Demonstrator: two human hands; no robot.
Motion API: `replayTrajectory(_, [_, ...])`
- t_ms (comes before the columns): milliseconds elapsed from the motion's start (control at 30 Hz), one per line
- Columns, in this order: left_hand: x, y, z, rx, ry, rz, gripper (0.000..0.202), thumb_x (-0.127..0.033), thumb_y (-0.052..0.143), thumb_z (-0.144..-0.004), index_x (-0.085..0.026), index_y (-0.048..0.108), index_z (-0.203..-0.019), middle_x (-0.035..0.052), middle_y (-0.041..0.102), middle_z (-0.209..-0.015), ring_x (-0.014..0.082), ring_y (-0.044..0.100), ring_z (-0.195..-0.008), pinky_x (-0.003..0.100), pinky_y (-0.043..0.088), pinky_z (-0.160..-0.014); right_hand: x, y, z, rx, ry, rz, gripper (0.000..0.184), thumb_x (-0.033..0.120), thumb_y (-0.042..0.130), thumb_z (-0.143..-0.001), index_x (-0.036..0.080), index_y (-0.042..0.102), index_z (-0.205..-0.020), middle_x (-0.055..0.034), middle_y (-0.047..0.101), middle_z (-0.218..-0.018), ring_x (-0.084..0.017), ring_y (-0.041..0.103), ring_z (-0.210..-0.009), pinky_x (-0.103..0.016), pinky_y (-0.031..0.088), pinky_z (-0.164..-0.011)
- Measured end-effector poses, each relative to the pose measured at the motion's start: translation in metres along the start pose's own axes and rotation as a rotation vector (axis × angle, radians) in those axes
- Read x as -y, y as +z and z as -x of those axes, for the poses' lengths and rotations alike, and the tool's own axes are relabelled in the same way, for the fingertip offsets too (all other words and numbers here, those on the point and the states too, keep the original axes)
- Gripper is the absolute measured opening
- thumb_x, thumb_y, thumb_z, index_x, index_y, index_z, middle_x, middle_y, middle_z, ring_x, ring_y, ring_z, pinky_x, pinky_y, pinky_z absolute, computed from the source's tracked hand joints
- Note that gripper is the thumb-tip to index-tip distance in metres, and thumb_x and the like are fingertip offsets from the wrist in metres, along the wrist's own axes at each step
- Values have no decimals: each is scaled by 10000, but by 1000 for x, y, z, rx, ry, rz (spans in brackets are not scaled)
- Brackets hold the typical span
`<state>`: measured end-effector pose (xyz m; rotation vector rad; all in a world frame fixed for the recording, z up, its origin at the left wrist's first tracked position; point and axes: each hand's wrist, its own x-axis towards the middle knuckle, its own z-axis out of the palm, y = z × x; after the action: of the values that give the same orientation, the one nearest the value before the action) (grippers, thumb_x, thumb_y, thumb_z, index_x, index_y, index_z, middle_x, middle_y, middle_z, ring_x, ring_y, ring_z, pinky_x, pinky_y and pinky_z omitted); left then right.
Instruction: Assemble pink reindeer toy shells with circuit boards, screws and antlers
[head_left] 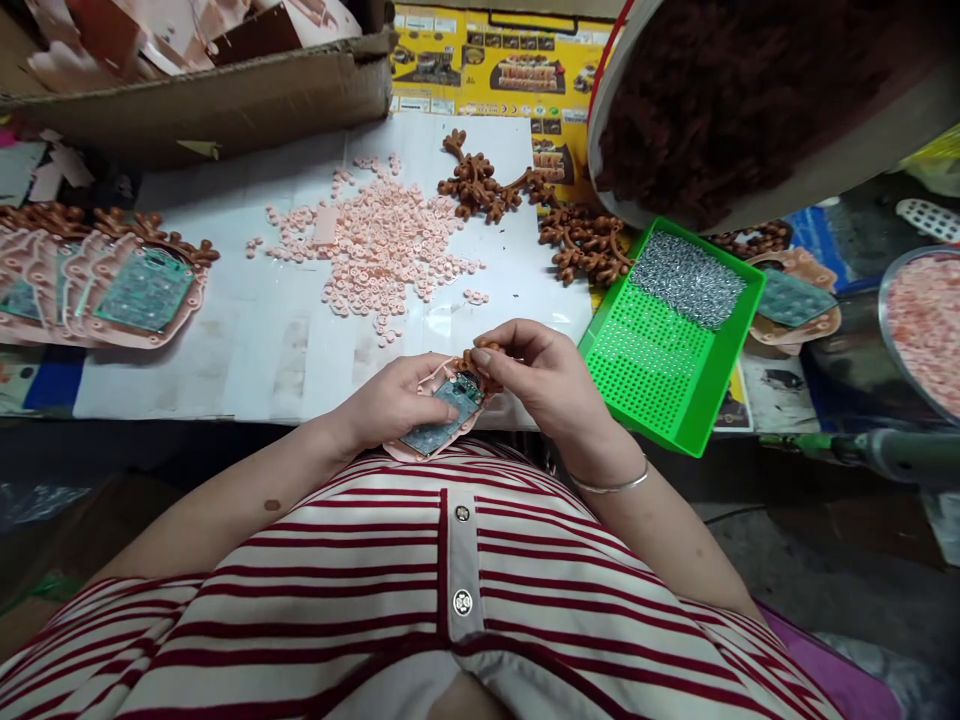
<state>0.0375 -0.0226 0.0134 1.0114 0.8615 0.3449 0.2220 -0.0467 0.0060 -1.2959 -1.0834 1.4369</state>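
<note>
My left hand (390, 400) is closed around a pink plastic shell with a green circuit board (442, 420) in it, held over my lap at the table's front edge. My right hand (536, 375) pinches a small brown antler-shaped piece (474, 362) at the top end of that shell. A silver bangle circles my right wrist. Both hands touch the same assembly.
A heap of small pink rings (382, 245) lies on the white sheet (262, 330). Brown antler pieces (525, 205) lie behind it. A green tray (675, 350) holds metal screws at right. Finished pink shells (112, 290) are stacked at left; a cardboard box (202, 95) sits behind.
</note>
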Motion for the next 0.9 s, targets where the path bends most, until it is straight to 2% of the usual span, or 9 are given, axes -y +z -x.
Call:
replayTrajectory(67, [-1,0,2,-8,28,-43,273,-172,696,-616,-156,656,-885,-26,694,-766,140,615,-706,249,477,-679,-2,0,0,-37,-125,123,189,355,740,-811,199,640,-843,18,625,-719,-110,553,-626,-277,464,-584])
replayTrajectory(200, [-3,0,4,1,44,-86,318,-181,704,-607,-151,665,-921,-24,683,-768,145,610,-718,254,472,-686,-6,0,6,-43,-658,454,38,229,688,-864,216,653,-872,5,624,-745,-132,569,-704,-293,475,-641])
replayTrajectory(267, [-4,-1,5,10,32,-97,337,-190,701,-611,-145,669,-943,-19,681,-769,153,612,-726,264,475,-691,-8,1,10,-60,-728,476,35,200,676,-881,222,650,-888,10,622,-752,-125,569,-705,-284,473,-643])
replayTrajectory(400, [-1,-3,4,15,57,-104,336,-177,713,-609,-144,666,-940,-24,673,-759,146,604,-713,258,471,-681,-11,6,9,-144,-405,258,91,251,731,-838,218,649,-862,30,605,-747,-102,553,-670,-262,457,-611])
replayTrajectory(533, [6,-3,1,92,4,48,351,-199,746,-617,-134,657,-951,25,722,-805,172,652,-720,283,498,-689,-13,8,-4,19,26,-105,367,492,847,-712,212,644,-837,56,604,-688,-76,495,-545,-229,414,-486])
replayTrajectory(667, [8,-7,3,15,3,188,394,-226,763,-599,-131,650,-964,52,732,-803,189,671,-692,314,524,-704,-10,7,-7,-30,83,-247,519,599,880,-635,228,694,-947,48,658,-743,-87,591,-628,-224,513,-567])
replayTrajectory(767, [-1,-36,11,-195,131,75,441,-285,750,-601,-134,653,-1004,76,744,-895,239,704,-805,366,551,-792,-8,3,-5,-145,152,-290,571,622,904,-588,269,731,-1002,35,691,-827,-98,642,-659,-254,583,-640])
replayTrajectory(833, [-9,-70,24,-490,261,-178,530,-298,736,-616,-125,657,-1110,116,743,-1109,289,694,-1043,379,531,-933,-10,0,-8,-219,172,-259,550,605,940,-529,247,757,-905,21,688,-784,-86,627,-639,-223,570,-631])
replayTrajectory(900, [-15,-106,42,-831,290,-520,683,-245,694,-658,-128,593,-1323,137,664,-1354,314,594,-1288,382,457,-1085,-12,-1,-12,-196,228,-206,552,610,954,-480,226,763,-827,15,663,-692,-90,612,-616,-209,550,-609])
